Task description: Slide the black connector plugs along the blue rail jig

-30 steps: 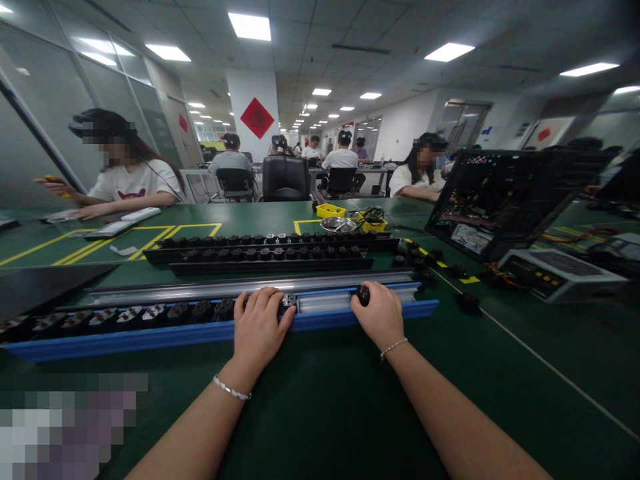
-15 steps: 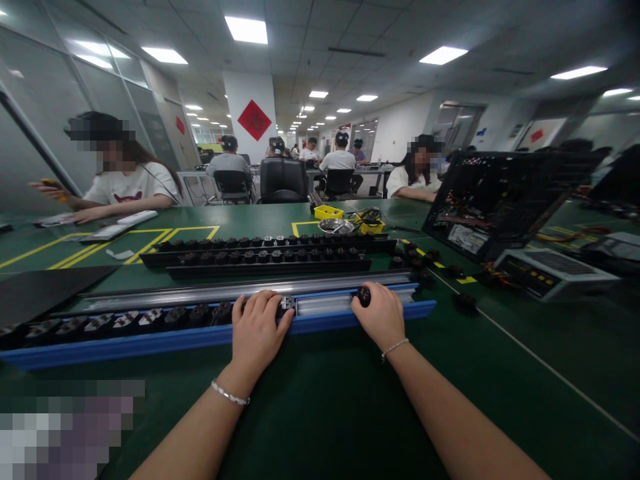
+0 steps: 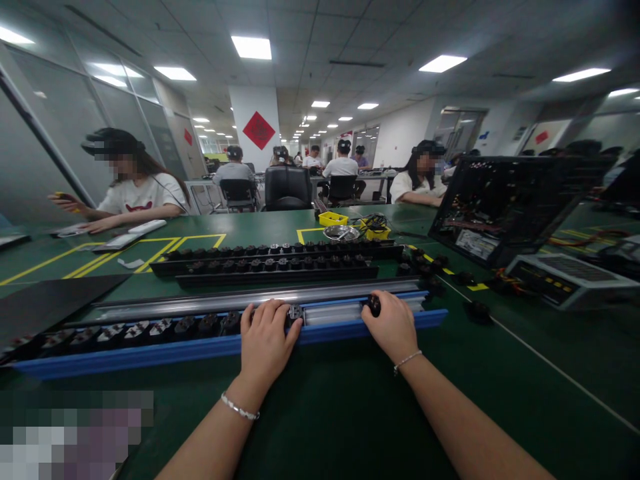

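Observation:
A long blue rail [image 3: 150, 357] lies across the table before me, its left part filled with a row of black plug adapters [image 3: 185, 327] with metal prongs facing up. My left hand [image 3: 267, 337] rests over the right end of that row, fingers curled on top and thumb at the front side. One adapter [image 3: 295, 313] shows between its index finger and thumb. Farther right, my right hand [image 3: 393, 323] grips another black plug adapter [image 3: 373, 305] at the rail's channel; its fingertips are partly hidden. Between the hands runs a bare stretch of pale channel [image 3: 333, 315].
Behind the blue rail lie a silvery strip [image 3: 200, 298] and two black rails [image 3: 280, 273] with more adapters. Loose adapters [image 3: 480, 311], a power supply unit [image 3: 570, 280] and a computer case [image 3: 500, 207] are at right. A metal dish [image 3: 341, 233] and yellow bins [image 3: 333, 219] stand farther back. Co-workers sit around.
The whole view has shifted slightly, so everything appears a little lower and to the right. Both hands keep about the same places on the rail and the same grip.

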The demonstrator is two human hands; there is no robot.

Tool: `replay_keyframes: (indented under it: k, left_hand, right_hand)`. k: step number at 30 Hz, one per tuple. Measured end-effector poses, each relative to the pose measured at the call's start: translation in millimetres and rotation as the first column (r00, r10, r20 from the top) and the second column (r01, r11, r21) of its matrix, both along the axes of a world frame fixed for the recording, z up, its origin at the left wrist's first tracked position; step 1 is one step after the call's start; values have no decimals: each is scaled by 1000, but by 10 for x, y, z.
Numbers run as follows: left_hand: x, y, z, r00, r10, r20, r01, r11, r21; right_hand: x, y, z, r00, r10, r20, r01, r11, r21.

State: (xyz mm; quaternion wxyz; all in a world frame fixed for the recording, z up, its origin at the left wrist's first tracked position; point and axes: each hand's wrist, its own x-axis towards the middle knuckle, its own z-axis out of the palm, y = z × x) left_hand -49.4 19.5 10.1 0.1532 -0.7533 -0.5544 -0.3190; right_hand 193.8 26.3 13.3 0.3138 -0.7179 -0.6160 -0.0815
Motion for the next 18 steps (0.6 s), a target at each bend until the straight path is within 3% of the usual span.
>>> replay_keyframes:
  k: [18]
  left_hand:
    - [8, 24, -10, 1000, 11, 11, -11, 1000, 15]
  right_hand:
    - [20, -5, -12, 1000, -14, 6, 14, 1000, 15]
